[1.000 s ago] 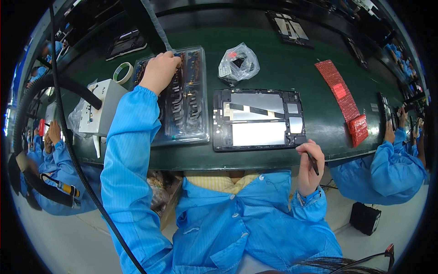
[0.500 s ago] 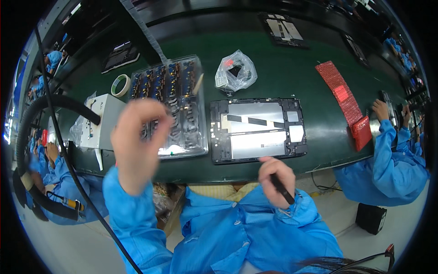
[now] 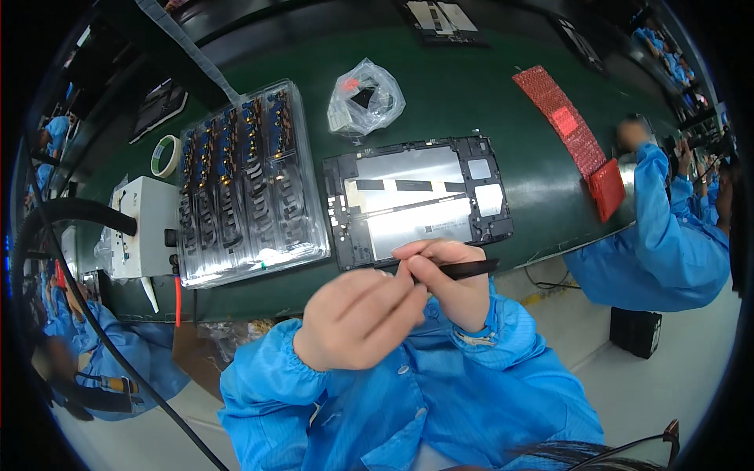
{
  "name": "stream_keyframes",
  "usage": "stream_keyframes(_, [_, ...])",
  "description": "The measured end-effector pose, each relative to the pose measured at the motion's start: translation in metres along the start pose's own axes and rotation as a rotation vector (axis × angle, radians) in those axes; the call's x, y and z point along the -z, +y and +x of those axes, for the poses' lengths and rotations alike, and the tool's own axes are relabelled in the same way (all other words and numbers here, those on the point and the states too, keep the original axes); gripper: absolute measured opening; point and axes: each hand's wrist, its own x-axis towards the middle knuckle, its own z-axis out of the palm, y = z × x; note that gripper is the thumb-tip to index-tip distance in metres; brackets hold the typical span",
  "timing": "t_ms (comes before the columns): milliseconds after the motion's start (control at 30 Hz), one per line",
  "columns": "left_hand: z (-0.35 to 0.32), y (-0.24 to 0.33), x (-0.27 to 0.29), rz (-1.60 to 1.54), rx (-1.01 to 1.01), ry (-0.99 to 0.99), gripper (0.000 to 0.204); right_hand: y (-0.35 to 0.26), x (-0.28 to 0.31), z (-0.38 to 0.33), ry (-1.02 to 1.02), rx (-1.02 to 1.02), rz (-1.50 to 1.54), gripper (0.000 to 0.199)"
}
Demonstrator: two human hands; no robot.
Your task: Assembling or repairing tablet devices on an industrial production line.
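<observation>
My left hand (image 3: pixel 360 320) and my right hand (image 3: pixel 455 282) meet fingertip to fingertip, just off the table's front edge. A slim black tool (image 3: pixel 470 269), perhaps tweezers, lies in my right hand with its end sticking out to the right. The fingers of my left hand are pinched together; whatever is between them is too small or hidden to name. Right beyond my hands lies an opened tablet (image 3: pixel 416 202), with a silver inner plate, black strips and a black frame. A clear plastic tray (image 3: pixel 308 250) to its left carries rows of small dark parts with blue and gold bits.
Behind the tablet sits a clear plastic bag (image 3: pixel 366 98). Red bubble wrap (image 3: pixel 565 118) stretches along the right. At left stand a tape roll (image 3: pixel 165 155) and a white box (image 3: pixel 143 228) with a thick black hose (image 3: pixel 86 210). A co-worker's blue sleeve (image 3: pixel 656 192) is at far right.
My left hand has come down from above the tray to meet my right hand. My right hand has turned and risen slightly, keeping the black tool. The view has shifted a little.
</observation>
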Motion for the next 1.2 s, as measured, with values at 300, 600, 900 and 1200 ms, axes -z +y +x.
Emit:
stream_keyframes(300, [0.010,-0.011,0.003,-0.055,0.284,-0.090,0.028,-0.003,-0.001,-0.003,-0.023,0.365,-0.659,0.018])
stream_keyframes(600, [0.007,-0.007,0.010,0.100,0.214,-0.197,0.024,0.004,-0.003,0.000,-0.078,0.478,-0.785,0.021])
stream_keyframes(900, [0.002,-0.005,0.007,0.201,0.172,-0.159,0.022,0.010,-0.005,0.000,-0.031,0.495,-0.751,0.024])
stream_keyframes(1200, [-0.013,-0.011,0.017,0.278,0.062,-0.183,0.019,0.016,-0.010,-0.001,-0.166,0.418,-0.704,0.026])
